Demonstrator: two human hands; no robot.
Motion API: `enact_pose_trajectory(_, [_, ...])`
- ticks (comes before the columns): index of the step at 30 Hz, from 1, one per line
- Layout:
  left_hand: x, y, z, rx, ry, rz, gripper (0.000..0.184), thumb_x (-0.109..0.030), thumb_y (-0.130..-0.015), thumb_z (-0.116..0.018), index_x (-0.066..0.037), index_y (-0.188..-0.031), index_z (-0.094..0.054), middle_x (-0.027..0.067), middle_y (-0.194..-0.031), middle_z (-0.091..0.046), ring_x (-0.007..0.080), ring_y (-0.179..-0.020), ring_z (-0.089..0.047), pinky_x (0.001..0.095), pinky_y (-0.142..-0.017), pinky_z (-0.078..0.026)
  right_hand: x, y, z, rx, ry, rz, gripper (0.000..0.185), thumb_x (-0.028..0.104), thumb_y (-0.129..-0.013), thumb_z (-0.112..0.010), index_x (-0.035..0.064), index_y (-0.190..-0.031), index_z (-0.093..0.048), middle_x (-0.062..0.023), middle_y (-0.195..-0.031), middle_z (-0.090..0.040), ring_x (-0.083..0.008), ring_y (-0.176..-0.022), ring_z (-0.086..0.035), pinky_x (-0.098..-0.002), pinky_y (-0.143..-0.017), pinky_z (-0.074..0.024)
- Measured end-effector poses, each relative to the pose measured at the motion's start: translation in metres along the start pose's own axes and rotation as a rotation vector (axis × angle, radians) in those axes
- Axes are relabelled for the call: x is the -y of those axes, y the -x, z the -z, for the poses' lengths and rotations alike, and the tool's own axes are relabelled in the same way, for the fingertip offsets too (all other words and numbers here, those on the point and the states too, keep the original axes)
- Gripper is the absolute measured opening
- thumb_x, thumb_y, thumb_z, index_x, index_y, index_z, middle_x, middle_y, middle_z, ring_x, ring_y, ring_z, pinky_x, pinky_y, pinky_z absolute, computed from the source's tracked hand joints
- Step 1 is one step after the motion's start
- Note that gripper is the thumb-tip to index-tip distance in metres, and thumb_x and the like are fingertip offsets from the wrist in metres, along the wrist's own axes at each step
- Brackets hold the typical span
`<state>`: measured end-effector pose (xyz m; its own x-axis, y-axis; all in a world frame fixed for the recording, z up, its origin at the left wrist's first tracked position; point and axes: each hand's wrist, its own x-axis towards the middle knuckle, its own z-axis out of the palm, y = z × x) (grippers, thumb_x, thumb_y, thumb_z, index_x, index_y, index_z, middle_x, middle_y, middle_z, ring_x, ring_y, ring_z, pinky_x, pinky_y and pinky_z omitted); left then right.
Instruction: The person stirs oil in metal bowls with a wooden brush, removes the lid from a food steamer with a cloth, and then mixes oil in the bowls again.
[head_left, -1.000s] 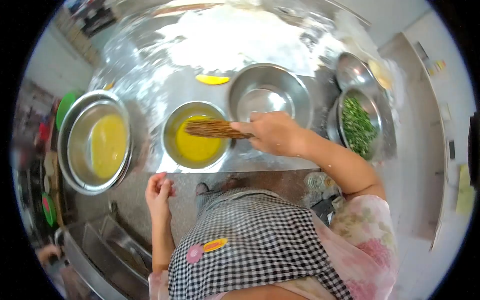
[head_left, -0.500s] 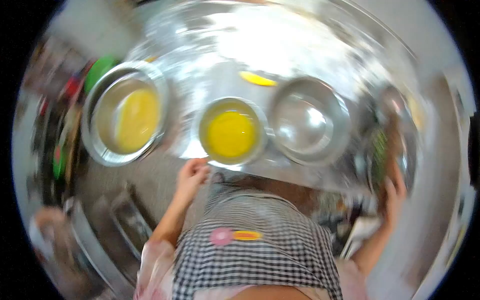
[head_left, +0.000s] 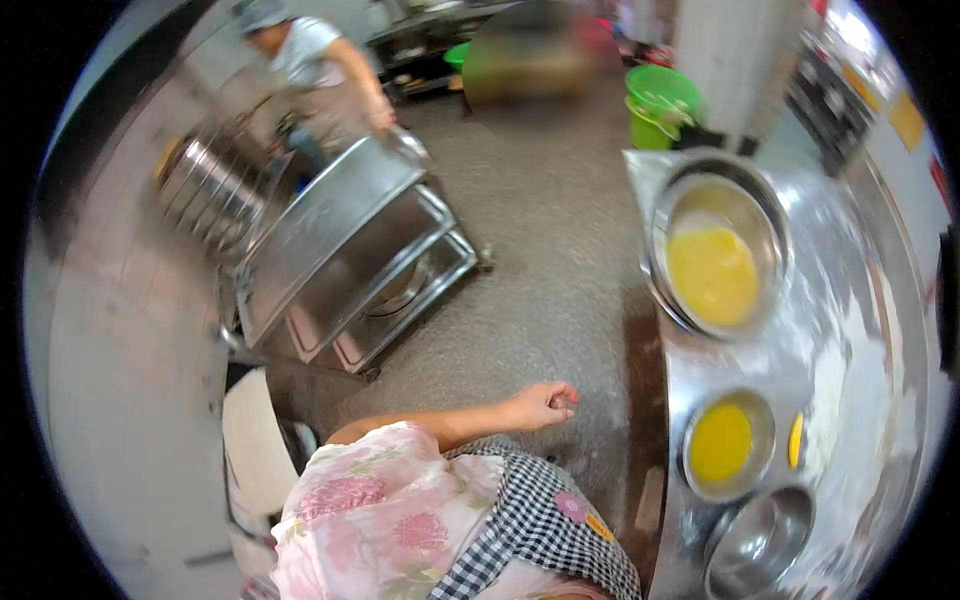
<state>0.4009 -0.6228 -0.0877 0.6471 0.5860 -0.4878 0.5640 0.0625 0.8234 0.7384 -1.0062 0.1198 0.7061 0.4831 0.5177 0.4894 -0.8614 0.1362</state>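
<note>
My left hand (head_left: 540, 405) hangs over the floor in front of my checked apron (head_left: 535, 510), fingers loosely curled and thumb apart, with nothing in it. It is left of the metal table (head_left: 685, 365) and touches nothing. Nearest on the table is a small metal bowl (head_left: 764, 428) of bright yellow liquid (head_left: 721, 443). Farther along stands a larger metal bowl (head_left: 776, 235) with a paler yellow mixture (head_left: 712, 275). Closer to me, another metal bowl (head_left: 765, 545) shows its shiny inside. A curved yellow piece (head_left: 796, 440) lies beside the bowls. My right hand is out of view.
A metal trolley (head_left: 330, 240) with several shelves stands on the floor at the left. Behind it, another person (head_left: 315, 75) has a hand near its top. Green buckets (head_left: 663, 95) stand beyond the table, near a pale pillar (head_left: 740, 70). White powder (head_left: 850, 380) covers part of the tabletop.
My view has swung left, bringing the trolley and the other person in and moving the table to the right side. My right hand, earlier by the table's right end, has left view.
</note>
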Motion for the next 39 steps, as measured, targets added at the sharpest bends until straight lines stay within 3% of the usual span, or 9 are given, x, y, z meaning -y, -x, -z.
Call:
enact_pose_trajectory(4, [0.057, 0.079, 0.103, -0.440, -0.073, 0.098, 0.048, -0.027, -0.081, -0.068, -0.005, -0.121, -0.053, 0.0120, -0.108, -0.063, 0.0240, -0.098, -0.062, 0.0367, -0.086, -0.049, 0.151, -0.041, -0.055, 0.161, -0.687, 0.160, 0.035, 0.020, -0.094, -0.057, -0.0036, -0.120, -0.058, -0.0203, -0.111, -0.063, -0.0299, -0.102, -0.061, -0.0371, -0.088, -0.0508])
enact_pose_trajectory(6, [0.115, 0.133, 0.165, -0.890, -0.174, 0.079, 0.047, -0.025, -0.079, -0.069, -0.009, -0.120, -0.053, 0.0132, -0.116, -0.057, 0.0257, -0.107, -0.057, 0.0376, -0.092, -0.045, 0.266, -0.046, -0.078, -0.077, -0.479, 0.748, 0.047, 0.017, -0.088, -0.066, 0.0022, -0.129, -0.051, -0.0197, -0.091, -0.066, -0.0280, -0.083, -0.063, -0.0394, -0.073, -0.0509])
enact_pose_trajectory(7, [0.145, 0.178, 0.205, -1.000, -0.250, 0.155, 0.049, -0.025, -0.077, -0.070, -0.007, -0.120, -0.053, 0.0150, -0.123, -0.053, 0.0291, -0.116, -0.050, 0.0394, -0.099, -0.041, 0.330, -0.032, -0.092, 0.325, -0.864, 0.528, 0.045, 0.003, -0.088, -0.050, -0.0027, -0.132, -0.048, -0.0179, -0.131, -0.053, -0.0304, -0.120, -0.050, -0.0356, -0.103, -0.0354])
enact_pose_trajectory(10, [0.232, 0.316, 0.294, -1.599, -0.294, 0.380, 0.050, -0.025, -0.075, -0.072, -0.002, -0.115, -0.054, 0.0179, -0.118, -0.054, 0.0337, -0.113, -0.049, 0.0425, -0.099, -0.038, 0.523, 0.016, -0.029, 0.486, -1.078, 0.950, 0.056, 0.005, -0.082, -0.058, 0.0018, -0.136, -0.044, -0.0202, -0.137, -0.044, -0.0362, -0.127, -0.040, -0.0434, -0.107, -0.0291])
enact_pose_trajectory(14, [0.320, 0.448, 0.360, -1.924, -0.299, 0.675, 0.065, -0.033, -0.074, -0.075, -0.001, -0.123, -0.048, 0.0238, -0.131, -0.047, 0.0380, -0.121, -0.045, 0.0425, -0.103, -0.035, 0.716, 0.066, 0.023, 0.416, -0.970, 1.279, 0.066, 0.004, -0.081, -0.062, 0.0087, -0.141, -0.037, -0.0238, -0.140, -0.038, -0.0402, -0.130, -0.036, -0.0453, -0.108, -0.0289])
enact_pose_trajectory(22, [0.480, 0.464, 0.452, -1.890, 0.127, 0.552, 0.088, -0.040, -0.077, -0.071, 0.006, -0.139, -0.029, 0.0299, -0.136, -0.042, 0.0418, -0.124, -0.045, 0.0411, -0.104, -0.036, 0.919, 0.184, 0.131, 0.470, -1.054, 1.571, 0.064, 0.009, -0.083, -0.063, 0.0080, -0.142, -0.036, -0.0237, -0.139, -0.039, -0.0372, -0.129, -0.039, -0.0430, -0.108, -0.0317])
enact_pose_trajectory(29, [0.416, 0.454, 0.452, -1.784, 0.233, 0.570, 0.061, -0.024, -0.087, -0.061, 0.000, -0.137, -0.035, 0.0241, -0.128, -0.051, 0.0386, -0.117, -0.050, 0.0424, -0.097, -0.041, 1.044, 0.387, 0.227, 0.992, -1.214, 2.026, 0.073, 0.024, -0.085, -0.065, 0.0063, -0.146, -0.029, -0.0206, -0.140, -0.040, -0.0314, -0.121, -0.048, -0.0389, -0.095, -0.0443])
enact_pose_trajectory(37, [0.419, 0.445, 0.446, -1.575, 0.439, 0.240, 0.069, -0.020, -0.089, -0.058, 0.006, -0.141, -0.022, 0.0260, -0.141, -0.036, 0.0370, -0.125, -0.045, 0.0427, -0.106, -0.034, 1.108, 0.555, 0.336, 1.630, -1.112, 1.386, 0.083, 0.021, -0.085, -0.067, 0.0074, -0.148, -0.017, -0.0210, -0.128, -0.051, -0.0246, -0.099, -0.061, -0.0365, -0.070, -0.0540])
enact_pose_trajectory(39, [0.407, 0.461, 0.450, -1.308, 0.609, 0.116, 0.078, -0.021, -0.091, -0.057, 0.007, -0.144, -0.009, 0.0326, -0.135, -0.039, 0.0374, -0.115, -0.052, 0.0433, -0.100, -0.040, 1.126, 0.575, 0.310, 1.738, -1.285, 1.243, 0.069, 0.010, -0.083, -0.063, 0.0101, -0.141, -0.025, -0.0135, -0.101, -0.057, -0.0177, -0.071, -0.060, -0.0291, -0.048, -0.0496])
